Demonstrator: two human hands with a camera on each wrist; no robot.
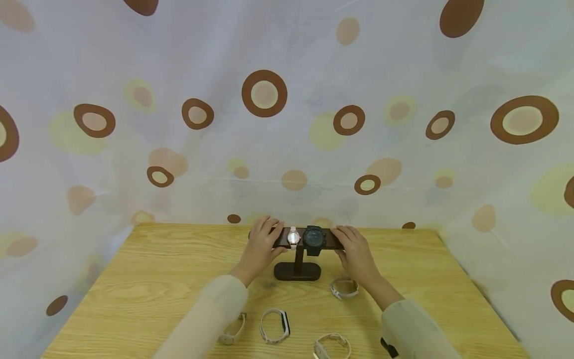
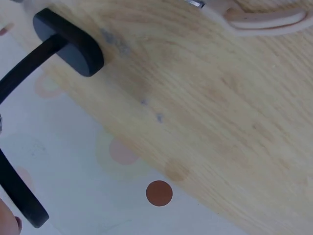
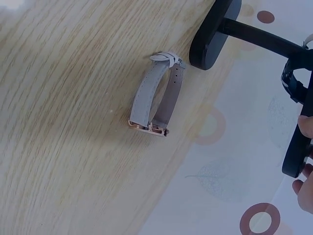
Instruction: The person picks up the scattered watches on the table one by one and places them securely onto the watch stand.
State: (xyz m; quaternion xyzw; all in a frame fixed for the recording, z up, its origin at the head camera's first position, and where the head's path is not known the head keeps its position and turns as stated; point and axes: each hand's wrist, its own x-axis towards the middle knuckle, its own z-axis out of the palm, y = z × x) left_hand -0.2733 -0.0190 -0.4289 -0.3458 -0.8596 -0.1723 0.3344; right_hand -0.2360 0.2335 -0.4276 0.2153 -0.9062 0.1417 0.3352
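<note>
A dark watch stand [image 1: 297,271] with a crossbar on a short post stands near the back of the table. My left hand [image 1: 263,245] grips the left end of the bar, thumb below and fingers over the top. At the opposite end my right hand [image 1: 357,252] holds the bar; the right wrist view shows its thumb and fingertips [image 3: 306,126] on either side. Strapped around the bar are a small white watch [image 1: 293,237] and, just right of it, a large black watch [image 1: 314,238]. Only a fingertip of the left hand shows in the left wrist view.
A light-strapped watch [image 1: 344,288] lies by the right wrist. Closer to me are a pale watch [image 1: 228,338] partly behind the left sleeve, a white band with a dark face [image 1: 274,326] and another pale watch [image 1: 333,344]. A patterned curtain [image 1: 296,149] hangs behind the wooden table [image 1: 134,279].
</note>
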